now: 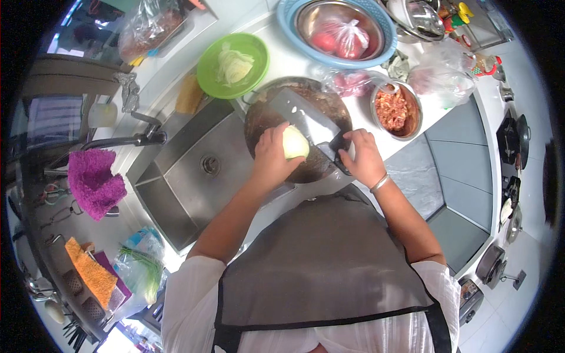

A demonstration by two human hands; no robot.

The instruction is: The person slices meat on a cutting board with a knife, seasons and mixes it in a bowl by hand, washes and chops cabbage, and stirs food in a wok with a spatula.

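Observation:
My left hand (271, 154) grips a pale green-white round vegetable (295, 143) above a round, dark, worn chopping board (260, 110). A cleaver with a broad, shiny blade (304, 114) slants across the board, its far end at the upper left. My right hand (365, 156) is curled at its black handle (342, 166), with the thumb against it. A small white patch shows beside those fingers; I cannot tell what it is. Behind the board, a green plastic bowl (205, 73) holds thin pale slices (235, 66).
A steel sink (198, 172) with a tap (145, 137) lies left of the board. To the right stands a metal bowl (374, 108) of minced meat (392, 110). A blue basin (287, 33) at the back holds a steel bowl with bagged red produce (340, 42).

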